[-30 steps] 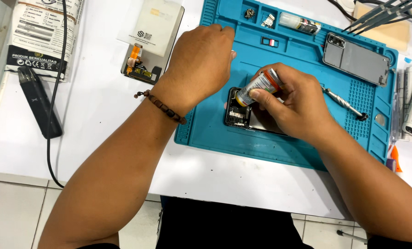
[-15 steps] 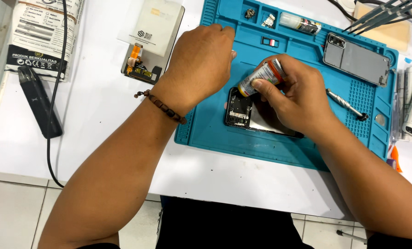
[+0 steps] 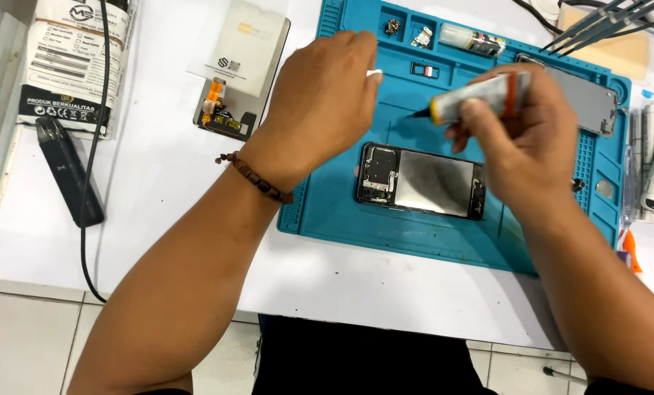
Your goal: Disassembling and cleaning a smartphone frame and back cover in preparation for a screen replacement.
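- right hand [image 3: 524, 146] closed round a small glue tube [image 3: 480, 96], held up off the mat, thin dark nozzle pointing left
- tube is pale with an orange-red band, lies roughly level, hovering above the opened phone [image 3: 420, 181], not touching it
- left hand [image 3: 327, 102] back up, fingers curled in, pinching a small white bit [image 3: 374, 73] at the fingertips; can't tell what it is
- left hand sits over the left edge of the blue work mat [image 3: 341, 212], just beside the nozzle tip but apart from it
- beaded bracelet [image 3: 257, 179] on the left wrist
- opened phone lies flat mid-mat, back off, metal plate and board showing, between the two hands and nearer the person
- grey phone back cover [image 3: 590, 102] on the mat's far right, partly behind the right hand
- small bottle [image 3: 469, 38] and tiny parts in the mat's top trays
- screen part with white sheet and orange flex [image 3: 243, 69] on the white table [image 3: 158, 161], left of the mat
- black slim device [image 3: 69, 172] and cable far left, beside a printed white packet [image 3: 74, 62]
- tweezers and tools [image 3: 598, 22] top right corner
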